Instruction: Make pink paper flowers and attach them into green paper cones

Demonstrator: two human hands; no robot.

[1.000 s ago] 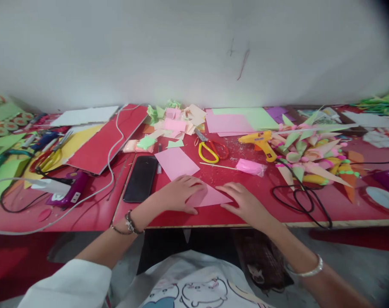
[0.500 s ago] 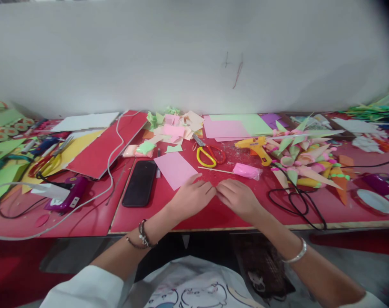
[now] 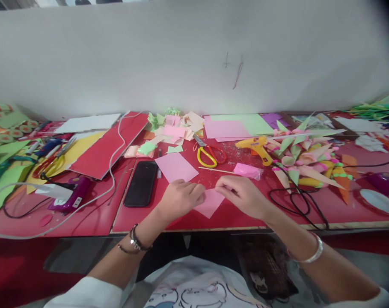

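A small sheet of pink paper (image 3: 209, 205) is held between both hands over the front of the red table. My left hand (image 3: 180, 197) is closed on its left edge, fingers curled. On its right upper edge, my right hand (image 3: 241, 194) pinches it with thumb and fingertips. Behind the left hand lies a larger pink paper sheet (image 3: 176, 166). Beyond the hands are scissors (image 3: 210, 154) with red and yellow handles, a thin wooden stick (image 3: 216, 170) and a pink clay packet (image 3: 247, 170).
A black phone (image 3: 141, 184) lies left of the hands. On the right are a yellow glue gun (image 3: 258, 147), its looped black cable (image 3: 305, 205) and a pile of paper cones (image 3: 300, 158). Further left sit a red board (image 3: 109, 147) and a purple power strip (image 3: 72, 196).
My hands have moved apart, the left one leftward and the right one slightly right. The pink paper between them, hidden before, now shows.
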